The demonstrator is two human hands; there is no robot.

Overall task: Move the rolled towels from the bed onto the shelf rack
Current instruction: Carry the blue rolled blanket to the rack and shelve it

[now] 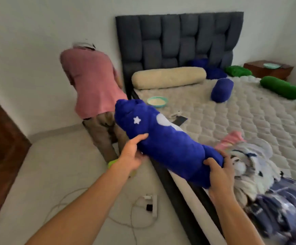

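Observation:
Both my hands hold a long blue rolled towel (163,140) with a white star and moon, lifted over the bed's left edge. My left hand (131,154) grips its middle from the left side; my right hand (219,174) grips its near end. On the quilted mattress (249,117) lie more rolls: a short blue one (221,90), two blue ones by the headboard (214,72), two green ones (283,87) at the far right, and a long cream roll (168,77). No shelf rack is in view.
A person in a pink shirt (94,85) bends over beside the bed's left side. A bowl (157,101) and a phone (180,120) lie on the mattress; crumpled clothes (260,170) are at my right. A power strip with cables (150,204) lies on the floor. A wooden door (0,147) is left, a nightstand (269,68) far right.

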